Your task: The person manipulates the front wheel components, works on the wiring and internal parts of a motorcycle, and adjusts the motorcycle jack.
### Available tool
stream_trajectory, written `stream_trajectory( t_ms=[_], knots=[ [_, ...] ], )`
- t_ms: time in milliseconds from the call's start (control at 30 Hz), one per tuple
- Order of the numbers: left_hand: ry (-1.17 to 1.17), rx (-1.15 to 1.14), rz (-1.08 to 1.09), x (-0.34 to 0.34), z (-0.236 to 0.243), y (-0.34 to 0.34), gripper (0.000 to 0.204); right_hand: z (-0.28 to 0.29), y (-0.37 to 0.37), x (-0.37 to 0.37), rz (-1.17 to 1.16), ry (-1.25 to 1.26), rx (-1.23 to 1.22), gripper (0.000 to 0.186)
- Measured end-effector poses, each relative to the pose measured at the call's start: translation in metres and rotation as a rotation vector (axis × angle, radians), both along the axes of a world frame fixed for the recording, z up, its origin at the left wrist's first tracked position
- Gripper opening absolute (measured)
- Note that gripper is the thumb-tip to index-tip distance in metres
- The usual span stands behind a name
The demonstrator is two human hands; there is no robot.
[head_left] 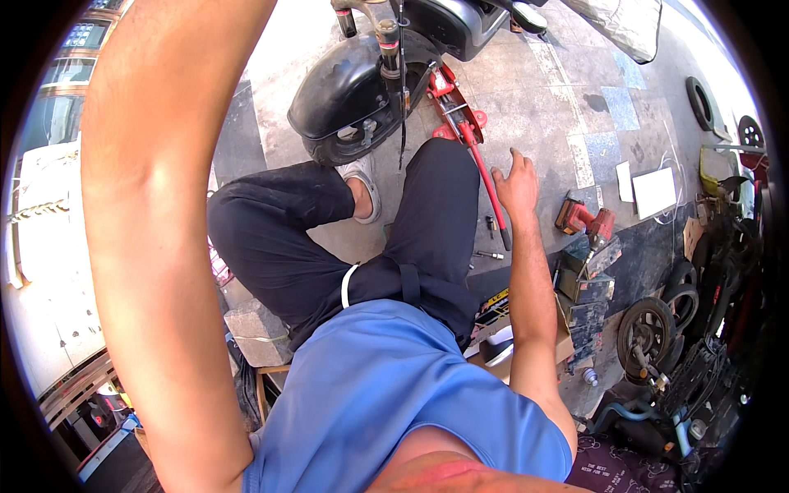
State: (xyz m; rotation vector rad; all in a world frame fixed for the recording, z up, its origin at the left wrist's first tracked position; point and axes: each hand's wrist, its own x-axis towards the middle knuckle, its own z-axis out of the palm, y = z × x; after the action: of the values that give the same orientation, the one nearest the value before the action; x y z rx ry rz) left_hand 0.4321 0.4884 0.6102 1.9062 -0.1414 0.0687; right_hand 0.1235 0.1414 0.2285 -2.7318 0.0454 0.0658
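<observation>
My left arm is raised along the left side, and its hand lies beyond the top edge, out of view. Low over the ground, to the right of my knee, my right hand is open, its thumb and a finger apart and nothing seen in it. The red handle of a floor jack runs just left of that hand; I see no grip on it. The jack's head reaches under a scooter, by its black front fender and wheel. Fork tubes and a hanging cable show above the fender.
A red cordless impact wrench rests on dark tool boxes at right. A socket lies by the handle's end. White sheets, a loose wheel and tyres stand farther right. A stone block is at my left hip.
</observation>
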Motion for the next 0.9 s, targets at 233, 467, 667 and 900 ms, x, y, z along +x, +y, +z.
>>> stream_trajectory(
  t_ms=[233, 467, 667, 900],
  knots=[
    [-0.471, -0.009, 0.361, -0.127, -0.068, 0.029, 0.051, 0.298, 0.104, 0.120, 0.326, -0.899, 0.474, 0.042],
    [0.172, -0.517, 0.790, -0.236, -0.196, 0.168, 0.068, 0.417, 0.163, 0.277, 0.409, -0.804, 0.171, 0.040],
    [0.608, -0.459, 0.742, -0.215, -0.350, 0.204, 0.071, 0.445, 0.203, 0.317, 0.349, -0.308, -0.291, 0.043],
    [1.199, -0.358, 0.576, -0.191, -0.514, 0.183, 0.080, 0.457, 0.181, 0.341, 0.327, -0.086, -0.501, 0.042]
  ],
)
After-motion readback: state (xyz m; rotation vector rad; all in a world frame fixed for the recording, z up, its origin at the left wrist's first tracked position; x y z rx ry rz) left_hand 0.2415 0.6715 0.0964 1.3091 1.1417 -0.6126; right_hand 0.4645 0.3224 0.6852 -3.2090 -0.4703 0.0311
